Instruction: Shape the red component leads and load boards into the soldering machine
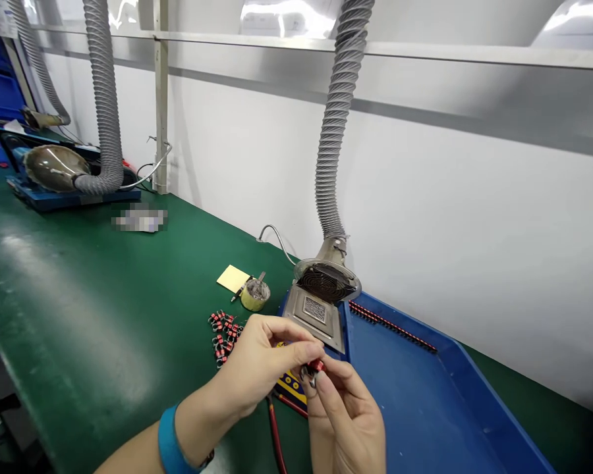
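Observation:
My left hand and my right hand meet low in the middle of the view, both pinching one small red component with metal leads between fingertips. A blue wristband circles my left wrist. Just left of my hands, a pile of several like red components lies on the green bench. Behind my hands stands a fume extractor head on a grey ribbed hose. Under my hands a yellow-labelled device is partly hidden.
A blue tray at right holds a row of red components along its far edge. A yellow tape roll and yellow note sit behind the pile. A second hose and extractor stand far left. Red cable runs below.

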The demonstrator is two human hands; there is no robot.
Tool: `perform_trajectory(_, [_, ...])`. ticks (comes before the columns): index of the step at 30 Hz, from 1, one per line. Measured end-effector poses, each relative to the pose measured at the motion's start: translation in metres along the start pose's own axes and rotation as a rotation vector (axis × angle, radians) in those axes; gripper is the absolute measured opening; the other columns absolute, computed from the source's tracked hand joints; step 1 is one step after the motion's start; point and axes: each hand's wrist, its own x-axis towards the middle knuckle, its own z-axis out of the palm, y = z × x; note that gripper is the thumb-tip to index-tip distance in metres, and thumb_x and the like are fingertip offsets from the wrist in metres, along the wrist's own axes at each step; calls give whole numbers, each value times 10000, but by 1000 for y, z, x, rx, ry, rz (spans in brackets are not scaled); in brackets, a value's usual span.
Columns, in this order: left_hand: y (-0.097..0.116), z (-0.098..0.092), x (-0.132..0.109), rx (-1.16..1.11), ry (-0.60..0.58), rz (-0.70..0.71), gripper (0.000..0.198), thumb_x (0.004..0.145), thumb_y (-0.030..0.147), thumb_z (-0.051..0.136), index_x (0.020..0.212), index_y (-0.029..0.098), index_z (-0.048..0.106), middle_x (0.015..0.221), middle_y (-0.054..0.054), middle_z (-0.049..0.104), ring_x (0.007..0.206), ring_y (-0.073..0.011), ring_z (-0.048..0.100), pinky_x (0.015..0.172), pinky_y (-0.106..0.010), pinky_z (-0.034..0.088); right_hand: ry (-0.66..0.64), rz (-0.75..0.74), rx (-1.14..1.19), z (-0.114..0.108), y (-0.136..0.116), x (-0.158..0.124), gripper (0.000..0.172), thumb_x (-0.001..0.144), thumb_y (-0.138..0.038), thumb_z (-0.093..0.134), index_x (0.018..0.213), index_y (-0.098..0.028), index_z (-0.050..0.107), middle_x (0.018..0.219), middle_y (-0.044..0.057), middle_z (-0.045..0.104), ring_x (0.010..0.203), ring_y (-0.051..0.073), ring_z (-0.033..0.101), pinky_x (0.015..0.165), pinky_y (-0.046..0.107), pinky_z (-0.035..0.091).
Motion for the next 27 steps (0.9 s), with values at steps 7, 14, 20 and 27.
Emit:
perform_trajectory(7, [-3,2,1,-300,200,65,265,653,362,871,665,160,701,640,14,696,612,-69,611,622,-151,480,-11,114,63,18,-6,-8,181,663,-333,843,753,-220,735,846,42,701,785,162,657,731,249,551])
perform_trajectory(14, [19,-16,2,43,25,68,171,682,222,817,834,174,755,834,-27,734,765,-118,638,704,-192,509,-80,187,127,20,-12,-6,162,700,-335,816,765,-230,712,837,27,678,693,145,652,703,272,552])
perform_trajectory(20, [9,-7,1,66,-34,-105,212,682,314,791,720,112,741,641,-43,665,481,-89,528,458,-202,452,-7,204,175,18,-6,-6,162,686,-308,831,785,-247,718,789,0,672,704,132,646,739,259,562])
perform_trajectory(27, [7,-12,4,-5,192,135,97,718,245,776,683,158,749,652,-32,723,610,-125,639,613,-213,521,-127,184,66,18,-12,-5,156,711,-328,802,758,-209,712,833,44,671,678,143,630,684,255,551])
